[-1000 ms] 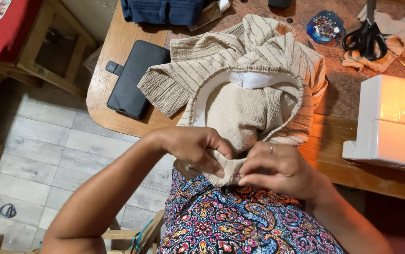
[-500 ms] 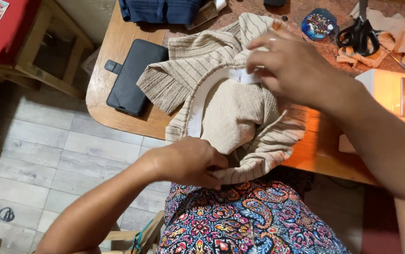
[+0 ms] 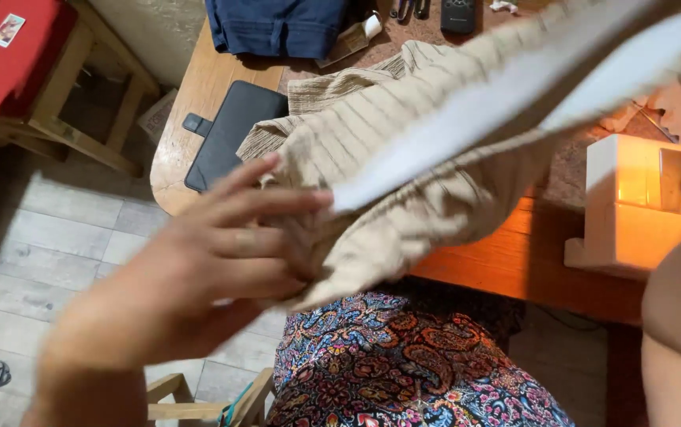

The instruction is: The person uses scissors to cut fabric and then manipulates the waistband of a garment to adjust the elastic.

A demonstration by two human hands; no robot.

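We are looking down on a wooden worktop (image 3: pixel 198 119) with a rounded corner at 9 o'clock. A black flat case (image 3: pixel 230 134) is lying near that corner. A folded dark blue garment (image 3: pixel 277 28) is sitting at 12 o'clock, with a small pale tag (image 3: pixel 348 39) just beside it. A white sewing machine (image 3: pixel 641 205), lit from within, is standing at 3 o'clock close to the near edge. On a red stool (image 3: pixel 16 55) at 10 o'clock a small rectangular card (image 3: pixel 7 29) is lying.

Our left hand (image 3: pixel 214 253) is reaching in from 7 o'clock, palm toward us, fingers spread and extended; the fingertips are pressing against the lower fold of the beige striped garment (image 3: pixel 404 182). It is open, not clamped. Our right hand is out of frame at 2 o'clock; only the forearm is showing, so we cannot tell its state.

The garment is being lifted above the worktop, stretching from centre toward 2 o'clock, its white collar band (image 3: pixel 499 103) blurred. Its lower part is hanging past the worktop edge over the patterned skirt (image 3: pixel 404 364). Tiled floor (image 3: pixel 56 237) is lying open at 8 o'clock.
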